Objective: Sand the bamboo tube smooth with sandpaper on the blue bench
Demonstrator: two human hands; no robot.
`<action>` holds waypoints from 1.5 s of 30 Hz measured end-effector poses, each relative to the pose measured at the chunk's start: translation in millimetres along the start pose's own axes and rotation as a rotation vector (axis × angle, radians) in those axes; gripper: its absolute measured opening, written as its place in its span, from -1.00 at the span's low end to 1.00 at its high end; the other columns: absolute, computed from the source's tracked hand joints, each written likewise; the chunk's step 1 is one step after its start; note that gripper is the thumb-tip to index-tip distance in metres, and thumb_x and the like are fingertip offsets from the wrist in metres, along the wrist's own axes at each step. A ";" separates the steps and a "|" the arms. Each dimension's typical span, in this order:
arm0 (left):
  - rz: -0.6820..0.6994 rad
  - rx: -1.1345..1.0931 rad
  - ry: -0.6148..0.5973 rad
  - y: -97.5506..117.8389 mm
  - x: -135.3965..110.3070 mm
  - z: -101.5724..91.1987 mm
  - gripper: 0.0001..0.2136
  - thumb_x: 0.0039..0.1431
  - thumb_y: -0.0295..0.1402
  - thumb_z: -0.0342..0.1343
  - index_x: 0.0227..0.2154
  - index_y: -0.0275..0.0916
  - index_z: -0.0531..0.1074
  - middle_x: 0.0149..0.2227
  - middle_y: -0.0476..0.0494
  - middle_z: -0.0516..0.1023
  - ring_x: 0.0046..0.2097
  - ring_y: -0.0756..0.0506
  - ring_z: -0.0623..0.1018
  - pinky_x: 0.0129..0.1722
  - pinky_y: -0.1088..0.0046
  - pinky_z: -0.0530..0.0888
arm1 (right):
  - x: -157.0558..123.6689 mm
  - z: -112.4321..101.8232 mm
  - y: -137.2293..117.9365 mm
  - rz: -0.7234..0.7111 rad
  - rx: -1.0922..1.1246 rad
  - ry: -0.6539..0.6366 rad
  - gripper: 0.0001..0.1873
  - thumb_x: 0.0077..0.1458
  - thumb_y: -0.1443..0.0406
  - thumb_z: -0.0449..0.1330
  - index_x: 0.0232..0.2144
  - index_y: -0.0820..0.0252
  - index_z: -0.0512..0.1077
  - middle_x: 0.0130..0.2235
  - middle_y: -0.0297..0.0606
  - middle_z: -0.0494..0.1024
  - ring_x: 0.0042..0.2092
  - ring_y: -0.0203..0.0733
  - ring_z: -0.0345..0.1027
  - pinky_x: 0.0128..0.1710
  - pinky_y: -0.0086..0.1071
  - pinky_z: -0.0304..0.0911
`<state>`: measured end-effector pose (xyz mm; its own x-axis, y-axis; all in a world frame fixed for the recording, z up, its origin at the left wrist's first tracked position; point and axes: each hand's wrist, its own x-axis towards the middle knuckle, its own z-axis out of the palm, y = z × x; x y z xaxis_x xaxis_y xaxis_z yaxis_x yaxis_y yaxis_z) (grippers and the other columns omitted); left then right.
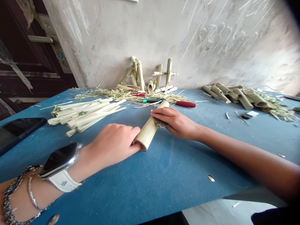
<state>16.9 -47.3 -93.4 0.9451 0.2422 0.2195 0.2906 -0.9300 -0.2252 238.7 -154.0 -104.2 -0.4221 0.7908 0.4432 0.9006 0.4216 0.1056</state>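
1. The left hand rests loosely on the near end of a bamboo tube: its fingertips press on the tube without closing round it.
2. The right hand is clenched on a dark metal blade, mostly hidden by the palm. The blade lies against the tube's side, with the fingers reaching over the tube's upper part.
3. The tube lies slanted on the blue tabletop between the two hands, its open mouth near the left hand.
4. Both hands are on the tube at once, one steadying, one on the blade — the work in hand, as seen here.
5. Beyond lie split bamboo strips, dry shavings, a red-handled tool and bamboo offcuts — bamboo frames lean against the wall.
6. A phone lies at the tabletop's left.
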 end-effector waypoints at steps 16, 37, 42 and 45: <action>0.018 -0.019 -0.001 0.8 -1.6 -1.8 -0.79 0.12 -0.18 -0.02 -0.53 -0.16 0.25 -0.56 0.04 0.45 -0.51 -0.11 0.48 -0.59 0.42 -0.02 | -0.2 -0.1 0.9 0.080 0.007 -0.007 -0.44 -0.02 0.54 -0.07 0.08 0.37 0.21 0.03 0.03 0.26 0.06 0.00 0.18 0.07 -0.08 0.18; 0.020 -0.022 -0.004 1.1 -1.8 -0.5 -0.80 0.13 -0.20 -0.05 -0.53 -0.15 0.26 -0.55 0.04 0.46 -0.49 -0.12 0.50 -0.58 0.40 0.01 | 1.1 -1.1 -4.2 0.067 0.066 -0.002 -0.42 -0.02 0.53 -0.07 0.11 0.34 0.16 0.02 0.04 0.25 0.04 0.02 0.19 0.03 -0.03 0.22; 0.021 -0.021 -0.006 1.3 -1.0 -0.8 -0.81 0.13 -0.21 -0.04 -0.53 -0.16 0.25 -0.54 0.03 0.46 -0.49 -0.13 0.50 -0.58 0.41 0.00 | 1.1 -0.5 -1.8 0.084 0.046 -0.005 -0.42 -0.03 0.54 -0.06 0.11 0.40 0.17 0.02 0.06 0.25 0.04 0.02 0.18 0.05 -0.05 0.20; 0.017 -0.019 -0.004 1.4 -1.1 -1.1 -0.80 0.12 -0.20 -0.03 -0.53 -0.16 0.26 -0.55 0.03 0.46 -0.49 -0.12 0.50 -0.58 0.42 0.00 | 0.8 0.1 -1.4 0.082 0.040 -0.006 -0.43 -0.02 0.53 -0.06 0.10 0.37 0.18 0.03 0.06 0.24 0.06 0.02 0.18 0.05 -0.05 0.20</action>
<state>16.1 -49.2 -92.9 0.9504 0.2275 0.2123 0.2719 -0.9390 -0.2107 237.1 -153.9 -104.1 -0.3476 0.8262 0.4434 0.9275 0.3724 0.0333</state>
